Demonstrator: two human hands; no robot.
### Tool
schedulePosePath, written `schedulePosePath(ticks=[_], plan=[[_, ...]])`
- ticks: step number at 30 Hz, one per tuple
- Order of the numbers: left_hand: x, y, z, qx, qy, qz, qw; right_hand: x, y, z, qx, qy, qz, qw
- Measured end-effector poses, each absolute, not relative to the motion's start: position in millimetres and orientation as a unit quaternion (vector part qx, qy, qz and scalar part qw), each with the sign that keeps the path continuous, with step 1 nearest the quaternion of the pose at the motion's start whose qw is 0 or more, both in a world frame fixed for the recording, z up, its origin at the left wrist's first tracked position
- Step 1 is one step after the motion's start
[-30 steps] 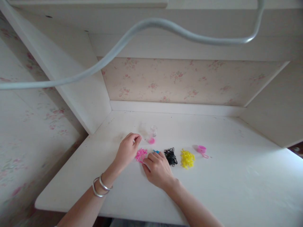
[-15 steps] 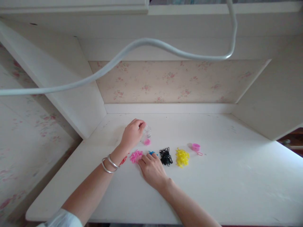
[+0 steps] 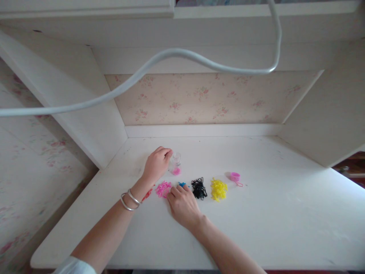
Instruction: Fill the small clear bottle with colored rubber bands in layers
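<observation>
Five piles of small bands, red [image 3: 147, 195], pink [image 3: 163, 188], blue [image 3: 182, 184], black [image 3: 199, 188] and yellow [image 3: 219, 190], lie left to right across the tabletop [image 3: 273, 224], presumably grouped so the colours stay sorted. Beyond the row is a clear jar [image 3: 176, 157], a pink patch at its near end, perhaps put there to be within reach of both hands. The left hand [image 3: 157, 163] is beside it, fingers bunched; whether they pinch anything, I cannot tell. The right hand [image 3: 184, 203] partly covers the blue pile, its fingers curled down by the pink pile's right edge, their grip hidden.
</observation>
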State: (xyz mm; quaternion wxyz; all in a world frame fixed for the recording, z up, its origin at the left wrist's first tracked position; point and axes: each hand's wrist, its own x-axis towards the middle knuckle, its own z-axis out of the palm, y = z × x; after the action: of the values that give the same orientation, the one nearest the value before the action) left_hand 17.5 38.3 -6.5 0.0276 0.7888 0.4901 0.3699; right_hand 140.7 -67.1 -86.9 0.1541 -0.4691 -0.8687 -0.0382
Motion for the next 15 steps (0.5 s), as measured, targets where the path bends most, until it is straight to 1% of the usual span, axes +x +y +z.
schedulePosePath(ticks=[6, 15], plan=[[-6.5, 9.1, -13.0, 0.771, 0.508, 0.379, 0.059, 139.5, -69.3, -79.4, -0.478, -0.864, -0.035, 0.154], [-41.5, -40.5, -67.8, 0.807, 0.502, 0.244, 0.191, 137.5, -66.8, -78.4, -0.474, -0.869, -0.038, 0.141]])
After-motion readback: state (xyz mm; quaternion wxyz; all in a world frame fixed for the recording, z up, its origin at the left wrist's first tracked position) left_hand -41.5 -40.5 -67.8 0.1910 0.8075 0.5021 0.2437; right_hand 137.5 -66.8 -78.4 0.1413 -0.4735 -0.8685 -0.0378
